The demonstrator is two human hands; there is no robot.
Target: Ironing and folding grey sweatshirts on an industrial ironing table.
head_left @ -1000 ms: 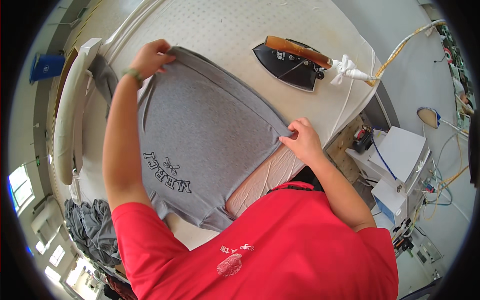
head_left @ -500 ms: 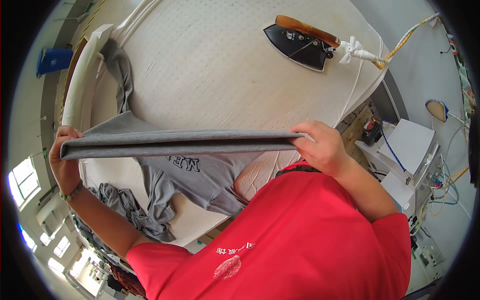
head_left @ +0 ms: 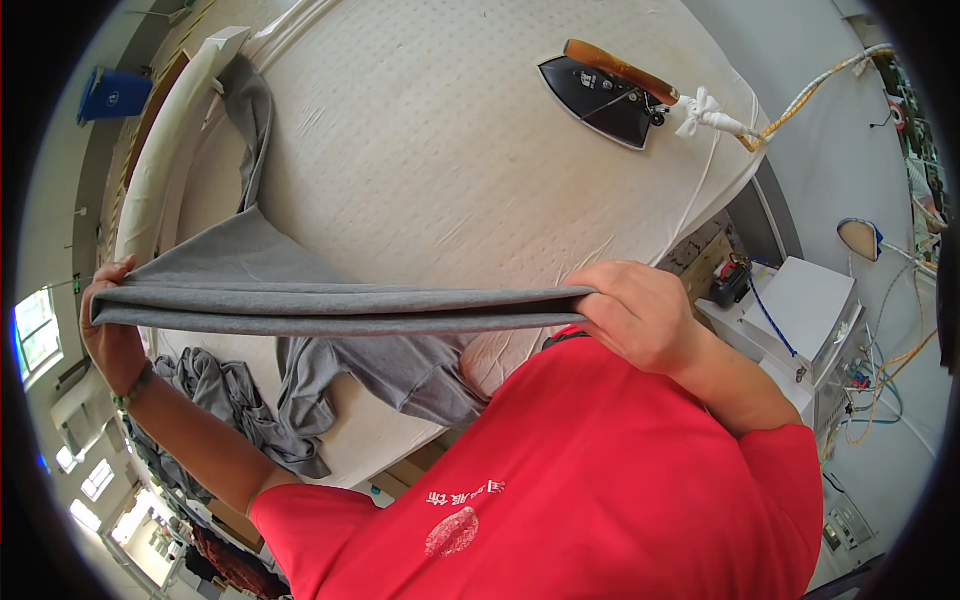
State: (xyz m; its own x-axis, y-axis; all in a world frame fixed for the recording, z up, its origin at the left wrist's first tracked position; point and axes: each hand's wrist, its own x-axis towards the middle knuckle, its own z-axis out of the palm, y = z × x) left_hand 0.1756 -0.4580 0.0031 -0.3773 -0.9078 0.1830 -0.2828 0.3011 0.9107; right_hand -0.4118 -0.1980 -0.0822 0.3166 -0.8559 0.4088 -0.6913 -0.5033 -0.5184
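A grey sweatshirt (head_left: 240, 248) spans the space between my two hands, its open hem edge stretched taut in a long, narrow band with a dark slit. At the band's left end, my left hand (head_left: 112, 335) is closed on the cloth, partly hidden by it. My right hand (head_left: 640, 312) pinches the other end, close to my waist, with the fingertips tucked into the fold. Beyond the band, a sleeve (head_left: 255, 130) trails up the left side of the padded ironing table (head_left: 430, 150). More of the garment hangs below the band over the near edge.
An iron (head_left: 605, 95) with a brown handle rests at the table's far right, its wrapped hose (head_left: 735, 122) running off right. Crumpled grey cloth (head_left: 225, 395) lies at the near left. A padded arm board (head_left: 165, 160) borders the left side. A white machine (head_left: 785, 310) stands right.
Both hands have come slightly nearer to me, the left one also further left. The band of cloth is lower and longer, and the dark print under it is now covered.
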